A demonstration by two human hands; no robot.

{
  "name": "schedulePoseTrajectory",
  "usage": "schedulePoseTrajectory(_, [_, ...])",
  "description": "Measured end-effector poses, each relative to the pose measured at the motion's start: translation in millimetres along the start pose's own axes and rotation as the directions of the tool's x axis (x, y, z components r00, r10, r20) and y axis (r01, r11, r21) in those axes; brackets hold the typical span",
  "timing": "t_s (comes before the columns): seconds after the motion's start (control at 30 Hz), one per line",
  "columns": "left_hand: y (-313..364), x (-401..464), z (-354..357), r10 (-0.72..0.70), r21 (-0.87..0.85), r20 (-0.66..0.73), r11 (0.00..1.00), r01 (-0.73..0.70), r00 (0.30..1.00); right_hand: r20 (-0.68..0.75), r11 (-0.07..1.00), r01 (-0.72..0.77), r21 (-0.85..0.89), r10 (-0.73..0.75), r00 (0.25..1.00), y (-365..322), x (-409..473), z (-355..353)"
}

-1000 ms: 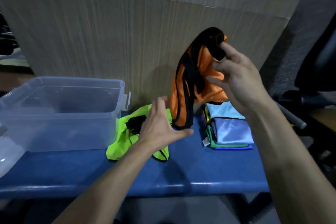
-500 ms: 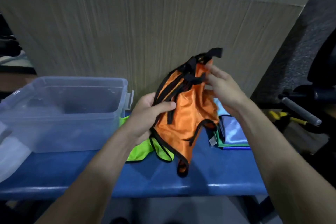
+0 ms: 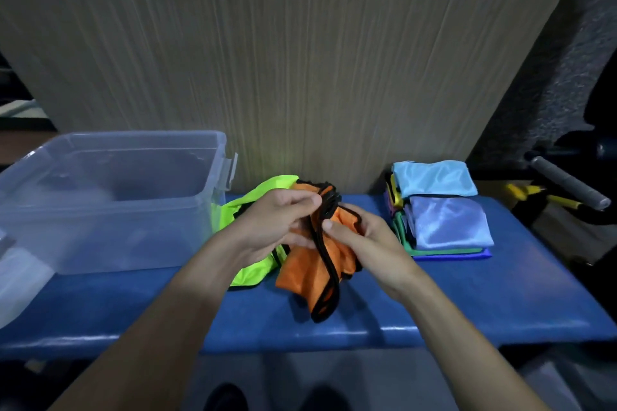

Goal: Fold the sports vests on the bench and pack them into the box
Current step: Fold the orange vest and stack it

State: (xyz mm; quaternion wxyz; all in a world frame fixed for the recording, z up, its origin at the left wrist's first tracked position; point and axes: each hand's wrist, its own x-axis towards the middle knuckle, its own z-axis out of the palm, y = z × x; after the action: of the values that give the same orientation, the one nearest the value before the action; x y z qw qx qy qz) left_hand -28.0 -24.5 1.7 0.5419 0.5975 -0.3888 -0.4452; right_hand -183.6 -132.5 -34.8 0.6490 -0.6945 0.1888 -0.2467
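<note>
An orange vest [image 3: 312,274] with black trim hangs bunched over the middle of the blue bench [image 3: 467,304], its lower end touching the bench top. My left hand [image 3: 270,227] grips its black straps at the top. My right hand [image 3: 360,240] pinches the fabric just to the right of them. A neon green vest [image 3: 247,210] lies crumpled on the bench behind and left of my hands, partly hidden by my left hand. The clear plastic box [image 3: 110,197] stands open at the bench's left end with nothing visible inside.
A stack of folded vests [image 3: 440,210] in light blue, lilac, green and blue sits on the right of the bench. A corrugated cardboard wall [image 3: 300,60] rises behind. A grey bar with yellow-handled tools [image 3: 564,183] lies off the right end. The box lid [image 3: 20,280] leans at the far left.
Both hands have come down and together, lowering the orange vest from chest height to the bench. The vest is now gathered by its straps between the two hands.
</note>
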Motion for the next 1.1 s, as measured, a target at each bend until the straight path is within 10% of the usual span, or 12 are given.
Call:
schedulePoseTrajectory(0.63, [8.5,-1.3,14.0,0.154,0.174,-0.025,0.974,-0.147,0.988,-0.147,0.984,-0.040,0.173,0.066,0.987,-1.3,3.8,-0.6])
schedulePoseTrajectory(0.93, [-3.1,5.3,28.9,0.466,0.716,-0.026,0.626,-0.309,0.885,-0.125,0.838,-0.106,0.535,0.202,0.971,-12.7,14.3,18.9])
schedulePoseTrajectory(1.1, [-3.3,3.8,17.3,0.382,0.605,0.034,0.728,-0.323,0.924,-0.123,0.837,-0.100,0.539,0.195,0.973,-19.4,12.8,19.3])
